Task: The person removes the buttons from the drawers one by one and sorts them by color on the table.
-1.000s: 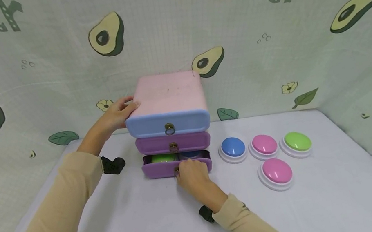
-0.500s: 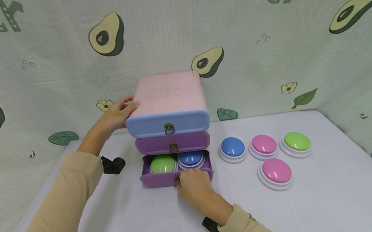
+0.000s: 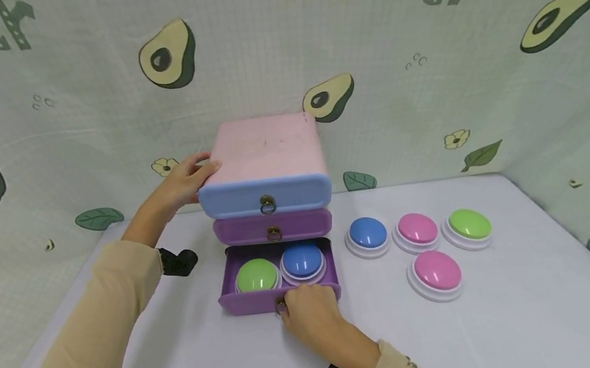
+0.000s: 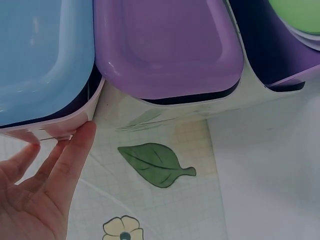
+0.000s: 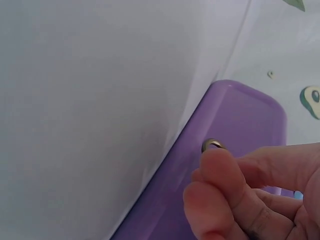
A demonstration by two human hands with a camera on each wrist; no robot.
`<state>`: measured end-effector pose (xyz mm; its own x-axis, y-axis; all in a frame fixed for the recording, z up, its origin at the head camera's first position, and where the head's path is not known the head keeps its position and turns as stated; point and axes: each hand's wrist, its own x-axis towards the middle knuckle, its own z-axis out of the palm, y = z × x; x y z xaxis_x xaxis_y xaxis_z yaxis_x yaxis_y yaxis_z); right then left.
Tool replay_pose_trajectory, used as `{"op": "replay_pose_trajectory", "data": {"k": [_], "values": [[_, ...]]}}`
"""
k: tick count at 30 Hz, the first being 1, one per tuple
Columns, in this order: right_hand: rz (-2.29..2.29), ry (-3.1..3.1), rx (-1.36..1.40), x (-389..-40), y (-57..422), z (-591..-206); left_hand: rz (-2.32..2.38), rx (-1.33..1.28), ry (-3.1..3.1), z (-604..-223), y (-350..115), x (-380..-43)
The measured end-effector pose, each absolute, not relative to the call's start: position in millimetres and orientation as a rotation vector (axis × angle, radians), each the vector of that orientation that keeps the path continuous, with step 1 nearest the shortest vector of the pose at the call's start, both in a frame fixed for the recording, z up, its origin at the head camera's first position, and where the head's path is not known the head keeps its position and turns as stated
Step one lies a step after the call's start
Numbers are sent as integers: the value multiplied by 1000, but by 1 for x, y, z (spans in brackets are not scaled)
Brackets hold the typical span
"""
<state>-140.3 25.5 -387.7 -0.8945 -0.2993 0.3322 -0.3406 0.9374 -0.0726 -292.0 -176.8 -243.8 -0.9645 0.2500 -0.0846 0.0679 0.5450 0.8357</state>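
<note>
A small chest of drawers (image 3: 267, 146) with a pink top stands on the table. Its bottom purple drawer (image 3: 251, 303) is pulled out, with a green push button (image 3: 256, 276) and a blue push button (image 3: 302, 260) inside. My right hand (image 3: 313, 315) pinches the ring handle (image 5: 212, 144) on that drawer's front. My left hand (image 3: 184, 180) rests on the chest's upper left edge; in the left wrist view its fingertips (image 4: 86, 132) touch the side by the blue top drawer (image 4: 35, 60). The middle purple drawer (image 3: 244, 231) is closed.
Right of the chest, on the white table (image 3: 529, 300), sit another blue button (image 3: 368, 233), two pink buttons, one behind (image 3: 418, 229) and one in front (image 3: 437, 271), and a green button (image 3: 469, 224). A cloth with avocado prints (image 3: 246, 41) hangs behind.
My right hand has drawn the bottom drawer toward me, so the green and blue buttons inside have come into full view. My left hand has stayed on the chest.
</note>
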Motion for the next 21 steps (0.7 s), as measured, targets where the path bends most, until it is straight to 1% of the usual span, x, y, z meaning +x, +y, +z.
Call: {"op": "replay_pose_trajectory", "data": {"k": [21], "values": [[152, -2741, 590, -112, 29, -386, 1394, 297, 2579, -243, -177, -293]]}}
